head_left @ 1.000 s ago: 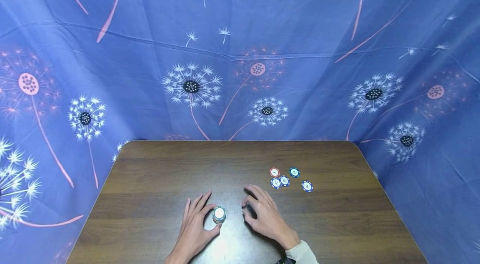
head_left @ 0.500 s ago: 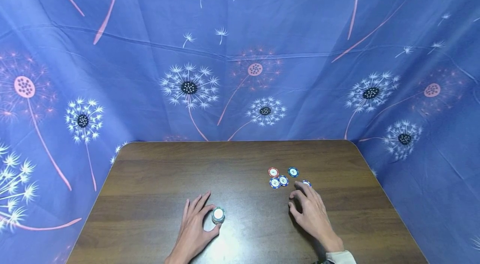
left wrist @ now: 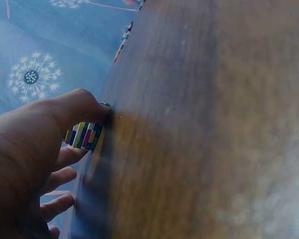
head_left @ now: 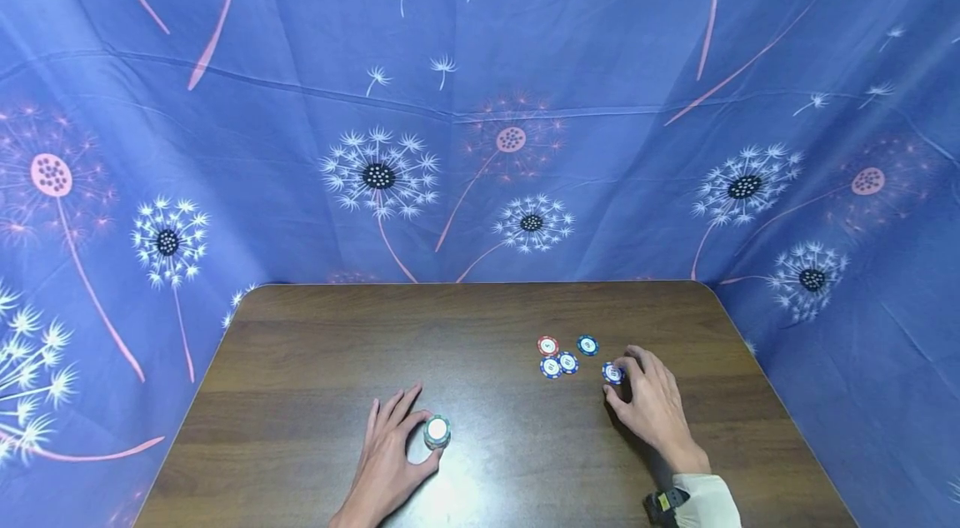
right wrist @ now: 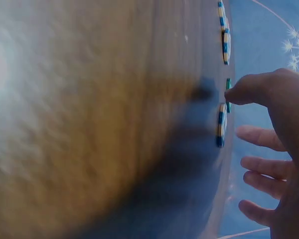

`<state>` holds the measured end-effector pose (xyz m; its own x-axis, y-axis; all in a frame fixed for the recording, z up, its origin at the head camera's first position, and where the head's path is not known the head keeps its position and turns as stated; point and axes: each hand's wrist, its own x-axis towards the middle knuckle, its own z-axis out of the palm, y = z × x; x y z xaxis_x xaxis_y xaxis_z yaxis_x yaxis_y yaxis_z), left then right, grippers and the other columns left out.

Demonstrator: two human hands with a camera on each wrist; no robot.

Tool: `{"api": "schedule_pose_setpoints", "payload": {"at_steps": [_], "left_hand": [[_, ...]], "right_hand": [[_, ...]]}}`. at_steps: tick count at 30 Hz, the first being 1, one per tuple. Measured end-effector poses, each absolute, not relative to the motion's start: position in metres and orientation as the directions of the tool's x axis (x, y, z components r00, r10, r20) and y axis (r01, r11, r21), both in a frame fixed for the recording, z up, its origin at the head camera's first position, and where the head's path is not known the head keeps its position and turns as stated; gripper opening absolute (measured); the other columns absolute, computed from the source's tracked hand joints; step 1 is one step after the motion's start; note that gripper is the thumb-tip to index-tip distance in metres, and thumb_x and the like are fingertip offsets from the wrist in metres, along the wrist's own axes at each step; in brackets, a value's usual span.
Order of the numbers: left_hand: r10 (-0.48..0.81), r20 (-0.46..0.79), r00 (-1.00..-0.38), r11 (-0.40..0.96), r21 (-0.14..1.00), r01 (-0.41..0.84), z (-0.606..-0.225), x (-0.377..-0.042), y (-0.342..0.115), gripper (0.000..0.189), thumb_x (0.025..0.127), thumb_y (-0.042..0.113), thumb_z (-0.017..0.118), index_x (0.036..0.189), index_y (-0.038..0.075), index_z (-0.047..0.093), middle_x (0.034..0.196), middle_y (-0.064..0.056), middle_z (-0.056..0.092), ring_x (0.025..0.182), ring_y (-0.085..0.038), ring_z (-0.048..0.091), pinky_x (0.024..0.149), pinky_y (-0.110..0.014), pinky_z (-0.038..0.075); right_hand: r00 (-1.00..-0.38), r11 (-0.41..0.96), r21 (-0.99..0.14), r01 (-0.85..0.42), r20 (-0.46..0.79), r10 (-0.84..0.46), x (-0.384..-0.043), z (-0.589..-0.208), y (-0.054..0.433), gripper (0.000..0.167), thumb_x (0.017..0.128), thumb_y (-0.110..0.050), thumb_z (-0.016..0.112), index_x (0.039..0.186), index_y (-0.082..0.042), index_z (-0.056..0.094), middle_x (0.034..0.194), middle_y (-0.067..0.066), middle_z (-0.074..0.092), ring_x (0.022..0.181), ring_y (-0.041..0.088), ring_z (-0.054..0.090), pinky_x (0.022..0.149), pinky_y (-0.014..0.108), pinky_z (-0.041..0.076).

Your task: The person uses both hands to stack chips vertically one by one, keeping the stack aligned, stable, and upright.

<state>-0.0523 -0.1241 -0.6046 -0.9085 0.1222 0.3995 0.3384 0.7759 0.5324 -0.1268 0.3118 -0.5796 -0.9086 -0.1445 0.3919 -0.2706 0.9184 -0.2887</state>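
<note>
On the near half of the table, my left hand (head_left: 388, 453) holds a short stack of poker chips (head_left: 437, 430) between thumb and index finger. The stack's striped, many-coloured edges (left wrist: 83, 135) show in the left wrist view; its top chip is green-rimmed with a white centre. My right hand (head_left: 654, 407) reaches over a single blue-and-white poker chip (head_left: 612, 374), thumb on the near side and index finger over it. In the right wrist view, the thumb and fingers stand apart from that chip (right wrist: 221, 127), which lies flat on the table.
Left of the right hand lie a red chip (head_left: 547, 345), two blue chips (head_left: 551, 366) that touch or overlap, and a blue-green chip (head_left: 588, 345). The wooden table (head_left: 337, 336) ends at a blue dandelion-print cloth (head_left: 450, 203) behind and at both sides.
My right hand has moved right and away from the stack to the rightmost blue chip. The left hand and its stack have stayed in place.
</note>
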Motion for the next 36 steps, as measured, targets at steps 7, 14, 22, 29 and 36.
{"api": "schedule_pose_setpoints", "payload": {"at_steps": [7,14,22,29,36], "left_hand": [[0.123,0.39,-0.913,0.776,0.535,0.333,-0.604,-0.051,-0.124,0.044,0.067,0.03,0.095,0.105,0.018,0.077,0.153,-0.012,0.061,0.14,-0.043,0.054,0.121,-0.072,0.025],[0.125,0.384,-0.915,0.774,0.539,0.332,-0.603,-0.051,-0.124,0.044,0.067,0.03,0.095,0.105,0.018,0.077,0.153,-0.012,0.061,0.14,-0.043,0.054,0.121,-0.072,0.025],[0.124,0.394,-0.911,0.772,0.538,0.338,-0.603,-0.051,-0.124,0.044,0.066,0.03,0.095,0.104,0.017,0.077,0.153,-0.012,0.061,0.14,-0.044,0.054,0.121,-0.072,0.025],[0.122,0.398,-0.909,0.772,0.538,0.339,-0.603,-0.051,-0.124,0.044,0.066,0.03,0.095,0.104,0.017,0.076,0.153,-0.012,0.062,0.139,-0.044,0.055,0.12,-0.073,0.025],[0.119,0.384,-0.916,0.775,0.54,0.327,-0.602,-0.051,-0.124,0.044,0.067,0.03,0.096,0.105,0.017,0.077,0.153,-0.012,0.061,0.14,-0.044,0.054,0.121,-0.072,0.025]], "right_hand": [[-0.945,0.939,-0.272,-0.21,0.302,-0.124,-0.133,-0.575,0.318,0.049,0.08,-0.022,0.088,0.116,0.004,0.068,0.144,0.035,0.053,0.135,0.056,0.047,0.112,0.074,0.035],[-0.954,0.945,-0.262,-0.196,0.273,-0.122,-0.134,-0.573,0.321,0.043,0.081,-0.025,0.088,0.109,0.003,0.07,0.143,0.036,0.052,0.135,0.056,0.046,0.112,0.074,0.035],[-0.966,0.948,-0.26,-0.184,0.228,-0.124,-0.135,-0.571,0.322,0.039,0.083,-0.025,0.085,0.108,0.001,0.069,0.144,0.036,0.051,0.136,0.057,0.045,0.113,0.075,0.033],[-0.97,0.948,-0.264,-0.18,0.21,-0.126,-0.136,-0.567,0.323,0.037,0.084,-0.025,0.085,0.105,0.001,0.068,0.145,0.036,0.05,0.137,0.056,0.045,0.114,0.075,0.031],[-0.958,0.942,-0.268,-0.204,0.252,-0.137,-0.138,-0.571,0.323,0.035,0.08,-0.024,0.087,0.097,-0.001,0.067,0.142,0.036,0.054,0.135,0.054,0.047,0.112,0.074,0.033]]}}
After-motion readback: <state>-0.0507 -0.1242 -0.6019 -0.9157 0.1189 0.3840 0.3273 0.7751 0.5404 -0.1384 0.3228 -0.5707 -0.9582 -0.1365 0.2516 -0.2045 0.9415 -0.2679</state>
